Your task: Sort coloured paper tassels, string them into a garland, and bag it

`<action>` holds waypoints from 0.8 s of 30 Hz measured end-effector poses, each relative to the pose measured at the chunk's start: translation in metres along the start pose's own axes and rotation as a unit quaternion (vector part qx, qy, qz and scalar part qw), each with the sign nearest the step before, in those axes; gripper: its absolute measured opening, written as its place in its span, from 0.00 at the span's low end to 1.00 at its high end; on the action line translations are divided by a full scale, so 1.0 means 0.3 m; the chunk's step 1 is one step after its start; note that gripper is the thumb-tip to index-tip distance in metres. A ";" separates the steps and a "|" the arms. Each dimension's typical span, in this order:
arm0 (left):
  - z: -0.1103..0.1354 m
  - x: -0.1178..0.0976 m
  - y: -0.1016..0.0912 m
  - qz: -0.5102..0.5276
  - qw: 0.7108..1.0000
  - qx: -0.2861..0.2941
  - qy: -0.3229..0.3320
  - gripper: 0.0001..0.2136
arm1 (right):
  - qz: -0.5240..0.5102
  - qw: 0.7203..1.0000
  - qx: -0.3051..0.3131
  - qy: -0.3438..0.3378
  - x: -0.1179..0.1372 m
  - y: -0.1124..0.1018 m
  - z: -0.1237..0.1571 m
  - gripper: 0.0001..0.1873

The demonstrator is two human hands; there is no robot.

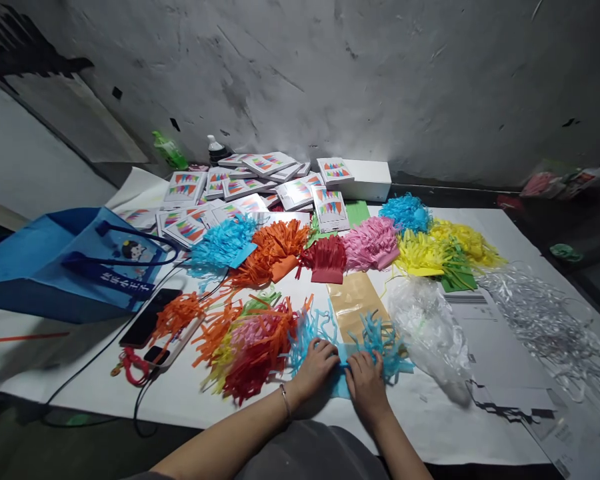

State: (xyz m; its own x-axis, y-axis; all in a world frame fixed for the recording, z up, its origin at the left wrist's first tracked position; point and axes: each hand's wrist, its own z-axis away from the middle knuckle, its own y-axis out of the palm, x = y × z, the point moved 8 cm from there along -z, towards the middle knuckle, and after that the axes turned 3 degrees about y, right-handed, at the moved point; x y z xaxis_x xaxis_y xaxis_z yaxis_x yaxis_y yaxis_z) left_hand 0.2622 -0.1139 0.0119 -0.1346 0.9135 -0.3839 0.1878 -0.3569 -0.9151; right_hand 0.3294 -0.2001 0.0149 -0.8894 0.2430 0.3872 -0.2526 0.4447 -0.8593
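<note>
Both of my hands rest on a light blue fringed paper piece [380, 343] lying flat at the near edge of the white table cover [190, 393]. My left hand [316, 369] presses the left part, fingers curled down onto the paper. My right hand [366, 381] pinches the middle of the same piece, fingers together. A mixed heap of orange, yellow, pink and red fringe [247, 340] lies just left of my left hand. A tan plastic sleeve [353, 300] lies just beyond the blue piece.
A row of fringe bundles spans the middle: blue [220, 245], orange [273, 250], red [327, 260], pink [373, 243], yellow [420, 253]. Behind lie several printed packets [260, 183] and a white box [367, 179]. A blue bag [65, 263] and phone [150, 317] sit left; clear bags [427, 327] right.
</note>
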 end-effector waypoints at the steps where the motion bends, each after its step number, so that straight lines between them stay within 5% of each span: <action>1: 0.004 0.006 0.008 -0.004 1.000 -0.007 0.001 0.05 | -0.001 1.000 0.000 -0.007 0.002 0.006 0.005 0.07; 10: 0.067 0.027 0.042 -0.014 0.999 0.014 0.050 0.09 | -0.028 0.999 -0.033 -0.015 -0.070 -0.015 0.085 0.10; 19: 0.044 0.066 -0.012 0.037 0.983 -0.006 -0.182 0.04 | 0.000 0.987 -0.032 0.159 -0.079 -0.072 0.010 0.10; 24: 0.031 0.079 -0.001 0.027 0.980 0.006 -0.199 0.03 | -0.012 0.995 -0.019 0.100 -0.060 -0.032 0.028 0.10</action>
State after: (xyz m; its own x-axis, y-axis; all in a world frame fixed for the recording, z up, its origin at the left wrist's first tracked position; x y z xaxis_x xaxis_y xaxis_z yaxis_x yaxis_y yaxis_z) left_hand 0.2500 -0.0940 0.0020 -0.4933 0.7460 -0.4475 0.1935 -0.4074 -0.8925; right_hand 0.3447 -0.2159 0.0133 -0.7885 0.3970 0.4697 -0.2556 0.4832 -0.8374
